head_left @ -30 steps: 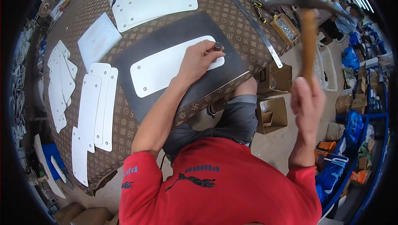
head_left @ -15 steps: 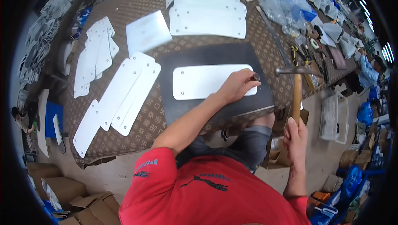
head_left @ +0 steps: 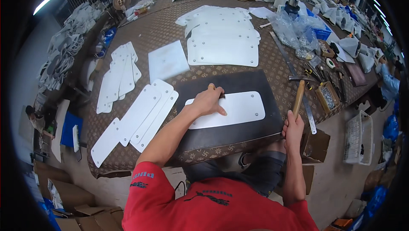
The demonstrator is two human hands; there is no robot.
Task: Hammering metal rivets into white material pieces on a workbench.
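A white panel point(head_left: 240, 109) with rounded corners and small metal studs at its right end lies on a black board point(head_left: 251, 82) in front of me. Over the panel's left part is my left hand point(head_left: 207, 102), its fingers curled and its thumb stretched onto the white surface. A bit of a short dark punch point(head_left: 222, 96) shows beside those fingers; the hand hides the rest. My right hand point(head_left: 293, 125) is closed round the wooden handle of a hammer point(head_left: 300, 94), held upright just right of the board, its metal head raised clear of the panel.
White studded panels lie in overlapping piles at the left point(head_left: 142, 116) and back point(head_left: 223, 48). A translucent square sheet point(head_left: 168, 60) sits between them. To the right are a long metal ruler point(head_left: 310, 120), a box of small metal parts point(head_left: 328, 97), hand tools and plastic bags point(head_left: 294, 31).
My left hand has moved from the panel's right end to its left part. The hammer's head has tilted a little, still in my right hand. The view has shifted to show more of the table's back.
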